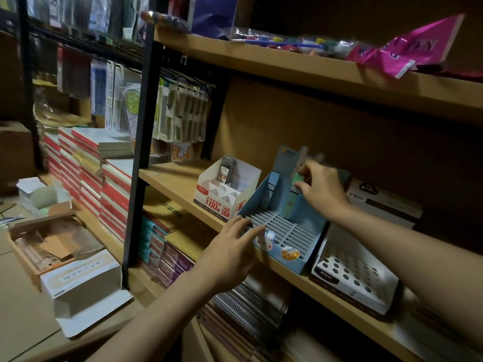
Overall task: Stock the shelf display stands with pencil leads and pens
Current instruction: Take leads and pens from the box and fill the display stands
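Dim stockroom, wooden shelf [170, 178] at chest height, three cardboard stands along it. Blue stand [295, 223] sits in the middle, its slotted grid almost wholly vacant; one blue lead case [270, 190] stands upright in the back row. Right hand [322, 190] is pinched on a green lead case [294, 195], which is upright at the back row, just beside the blue one; whether it is fully seated cannot be told. Left hand [232, 246] lies flat, fingers spread and holding nothing, against the stand's front left corner, apparently steadying it. White stand [227, 194] to the left holds one dark lead case. Holed stand [352, 273] to the right is vacant.

Judgement: filling of the blue stand has barely begun. Next move calls for pressing the green case straight down into its slot, then releasing without tipping its neighbour.
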The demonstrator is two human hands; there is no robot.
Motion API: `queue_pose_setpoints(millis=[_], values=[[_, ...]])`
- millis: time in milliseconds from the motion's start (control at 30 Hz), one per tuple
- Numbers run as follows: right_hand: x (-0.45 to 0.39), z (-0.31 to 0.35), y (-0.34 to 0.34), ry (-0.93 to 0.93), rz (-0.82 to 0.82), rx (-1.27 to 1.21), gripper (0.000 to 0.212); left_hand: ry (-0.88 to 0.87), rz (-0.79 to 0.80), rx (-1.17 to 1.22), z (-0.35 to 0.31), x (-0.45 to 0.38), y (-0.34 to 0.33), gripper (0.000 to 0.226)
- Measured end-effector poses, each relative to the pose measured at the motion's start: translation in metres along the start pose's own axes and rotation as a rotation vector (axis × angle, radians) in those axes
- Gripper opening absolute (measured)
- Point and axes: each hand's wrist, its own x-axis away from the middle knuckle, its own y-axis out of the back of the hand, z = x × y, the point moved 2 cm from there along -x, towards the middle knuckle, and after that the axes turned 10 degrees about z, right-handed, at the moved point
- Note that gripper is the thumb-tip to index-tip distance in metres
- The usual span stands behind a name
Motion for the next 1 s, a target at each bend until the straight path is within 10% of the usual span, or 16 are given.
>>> queue_pose_setpoints(millis=[467, 833, 1000], values=[[0.007, 0.001, -0.030, -0.087, -0.050, 0.019, 0.019, -0.004, 0.012, -0.031, 0.003, 0.001, -0.002, 0.077], [0.025, 0.007, -0.022, -0.193, 0.114, -0.031, 0.058, -0.040, 0.046, 0.085, 0.001, 0.006, 0.000, 0.085], [0.076, 0.038, -0.025, 0.031, -0.057, -0.404, 0.029, -0.044, -0.199, 0.302, 0.000, 0.033, 0.006, 0.052]])
